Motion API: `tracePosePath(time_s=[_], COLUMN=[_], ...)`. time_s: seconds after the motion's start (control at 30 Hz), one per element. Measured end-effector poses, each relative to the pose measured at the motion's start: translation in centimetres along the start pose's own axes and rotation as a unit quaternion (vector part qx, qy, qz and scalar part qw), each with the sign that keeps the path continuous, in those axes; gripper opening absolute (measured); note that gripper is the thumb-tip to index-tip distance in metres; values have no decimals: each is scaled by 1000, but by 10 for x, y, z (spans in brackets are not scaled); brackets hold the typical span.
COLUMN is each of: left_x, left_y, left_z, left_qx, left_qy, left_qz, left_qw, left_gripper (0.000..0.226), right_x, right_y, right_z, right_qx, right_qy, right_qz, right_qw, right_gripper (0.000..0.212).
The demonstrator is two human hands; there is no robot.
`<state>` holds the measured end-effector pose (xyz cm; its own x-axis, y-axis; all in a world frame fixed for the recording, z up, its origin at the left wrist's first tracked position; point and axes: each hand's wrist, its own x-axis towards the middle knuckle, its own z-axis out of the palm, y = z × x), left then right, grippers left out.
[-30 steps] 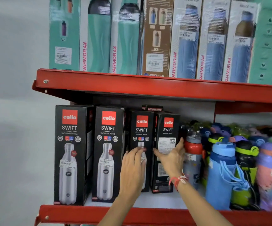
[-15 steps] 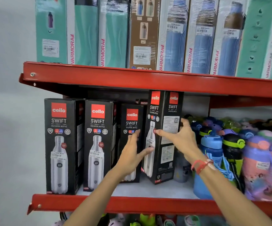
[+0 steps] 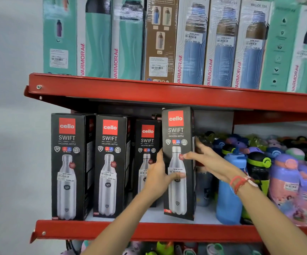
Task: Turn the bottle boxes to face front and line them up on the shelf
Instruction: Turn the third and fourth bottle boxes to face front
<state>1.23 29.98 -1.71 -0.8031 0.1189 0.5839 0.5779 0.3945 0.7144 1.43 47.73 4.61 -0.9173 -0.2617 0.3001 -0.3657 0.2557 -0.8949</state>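
Observation:
Several black bottle boxes stand on the red middle shelf (image 3: 149, 231). The two leftmost boxes (image 3: 67, 166) (image 3: 109, 166) face front near the shelf edge. A third box (image 3: 146, 142) faces front but sits further back. The fourth box (image 3: 177, 137) now shows its front face and stands near the edge, a little tilted. My left hand (image 3: 160, 173) grips its left edge, thumb across the front. My right hand (image 3: 207, 161) holds its right edge with the thumb on the front.
Loose coloured bottles, a blue one (image 3: 230, 190) nearest, crowd the shelf right of the boxes. The upper red shelf (image 3: 149, 92) hangs just above the box tops and carries tall teal, brown and blue boxes. A white wall lies to the left.
The fourth box has been pulled forward from the back of the shelf and turned from its side panel to its front face. Both hands moved with it.

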Motion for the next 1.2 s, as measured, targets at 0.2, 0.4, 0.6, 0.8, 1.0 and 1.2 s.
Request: tracePosePath(time_s=[0.2,0.4,0.6,0.8,1.0,1.2], left_x=[6,5,2,-2,-25,-61], left_y=[-9,-32,-38,-46,-48,-67], left_z=[26,38,43,40,-4,-98], left_qx=[63,100,88,118,104,57], left_qy=[38,28,44,13,54,157], left_qz=[-22,-58,-66,-49,45,121], left_qw=[997,993,993,992,992,978], left_gripper=[107,94,90,87,61,29], right_x=[15,25,33,35,10,7], right_y=[27,57,71,84,56,18], right_z=[-2,8,11,18,71,168], right_qx=[-19,-6,-8,-38,-189,-132], right_qy=[11,27,35,93,374,263], right_qz=[26,8,9,-35,-181,-273], right_qw=[999,1000,999,994,890,916], right_gripper=[73,81,84,77,73,32])
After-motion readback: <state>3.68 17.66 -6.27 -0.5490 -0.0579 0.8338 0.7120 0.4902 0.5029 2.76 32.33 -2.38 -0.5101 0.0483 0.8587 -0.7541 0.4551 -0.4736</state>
